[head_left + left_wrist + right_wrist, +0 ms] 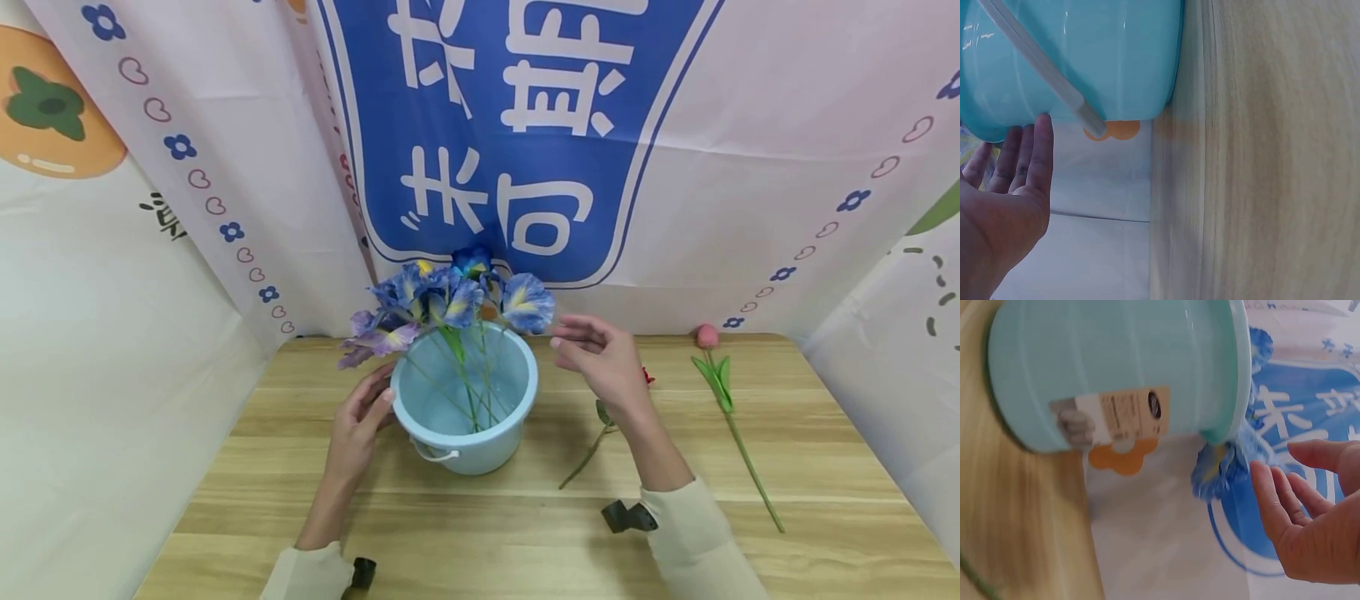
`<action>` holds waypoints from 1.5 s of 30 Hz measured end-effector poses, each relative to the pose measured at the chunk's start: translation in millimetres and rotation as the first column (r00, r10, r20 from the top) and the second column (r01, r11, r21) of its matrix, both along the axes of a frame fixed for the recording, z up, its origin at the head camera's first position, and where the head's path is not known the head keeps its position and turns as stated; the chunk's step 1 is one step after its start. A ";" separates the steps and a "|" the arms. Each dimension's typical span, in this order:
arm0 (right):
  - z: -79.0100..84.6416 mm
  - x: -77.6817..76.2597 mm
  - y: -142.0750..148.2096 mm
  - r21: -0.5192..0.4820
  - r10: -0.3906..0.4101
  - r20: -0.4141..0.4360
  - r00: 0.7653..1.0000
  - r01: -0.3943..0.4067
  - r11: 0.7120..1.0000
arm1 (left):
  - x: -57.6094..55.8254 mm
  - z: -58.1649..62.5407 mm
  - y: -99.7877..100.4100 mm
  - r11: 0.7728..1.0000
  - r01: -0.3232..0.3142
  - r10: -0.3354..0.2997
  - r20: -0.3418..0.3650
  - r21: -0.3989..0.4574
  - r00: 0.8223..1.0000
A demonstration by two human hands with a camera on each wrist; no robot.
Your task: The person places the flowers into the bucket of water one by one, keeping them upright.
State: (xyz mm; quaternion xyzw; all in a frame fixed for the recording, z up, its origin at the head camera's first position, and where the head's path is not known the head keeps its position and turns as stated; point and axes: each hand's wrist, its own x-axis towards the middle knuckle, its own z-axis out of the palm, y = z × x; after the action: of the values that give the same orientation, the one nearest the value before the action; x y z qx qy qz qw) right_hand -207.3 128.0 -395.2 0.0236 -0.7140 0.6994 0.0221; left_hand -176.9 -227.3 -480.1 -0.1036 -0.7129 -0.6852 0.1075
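Observation:
A light blue bucket point(487, 454) stands on the table, holding several artificial flowers: blue irises point(528, 302), a purple iris point(382, 337) and a deep blue bloom point(471, 260) at the back. My left hand point(354, 435) rests at the bucket's left side, thumb by the rim; in the left wrist view its fingers point(1041, 156) reach fairly straight to the wall. Just right of the rightmost blue iris, my right hand point(603, 358) hovers with thumb and fingers parted and nothing between them. The right wrist view shows a label point(1113, 415) on the bucket.
A pink tulip point(707, 337) with a long green stem lies at the table's right. Partly hidden under my right forearm is a red flower point(648, 377), its stem point(585, 458) pointing toward me. A printed cloth point(735, 208) hangs behind the table point(480, 533).

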 end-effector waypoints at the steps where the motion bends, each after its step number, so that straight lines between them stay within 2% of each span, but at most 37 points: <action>1: -1.9 0.4 3.8 -0.001 -0.006 0.006 1.000 0.006 1.000 | 0.0 0.1 -0.2 1.000 0.000 0.000 -0.001 -0.001 1.000; 13: -23.0 10.7 52.2 0.016 -0.058 0.088 0.994 0.057 0.998 | 0.3 1.3 -0.1 1.000 -0.015 0.015 0.007 -0.014 1.000; 18: -34.2 15.8 67.0 0.042 -0.085 0.143 0.986 0.080 0.996 | -0.8 1.9 0.3 1.000 -0.007 0.007 0.000 -0.014 1.000; 23: -47.3 19.2 77.5 0.036 -0.080 0.182 0.980 0.074 0.997 | -1.3 1.7 0.0 1.000 -0.008 0.008 0.001 -0.017 1.000; 35: -78.8 24.5 92.0 0.158 -0.093 0.338 0.937 0.041 0.987 | -0.7 1.5 0.0 1.000 -0.010 0.010 0.004 -0.029 1.000; 41: -90.7 23.6 95.2 0.164 -0.060 0.397 0.916 -0.006 0.986 | 0.3 1.0 -0.5 1.000 -0.003 0.003 0.001 -0.015 1.000; 45: -95.8 20.8 94.2 0.142 -0.053 0.422 0.905 -0.008 0.990 | 0.5 1.1 -0.8 1.000 0.004 -0.004 -0.006 -0.012 1.000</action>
State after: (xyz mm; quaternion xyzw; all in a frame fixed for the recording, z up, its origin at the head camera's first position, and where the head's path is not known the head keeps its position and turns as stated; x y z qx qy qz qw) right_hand -186.5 222.3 -491.0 -0.1356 -0.7494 0.6355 -0.1274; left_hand -176.5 -228.1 -479.0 -0.1079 -0.7163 -0.6810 0.1076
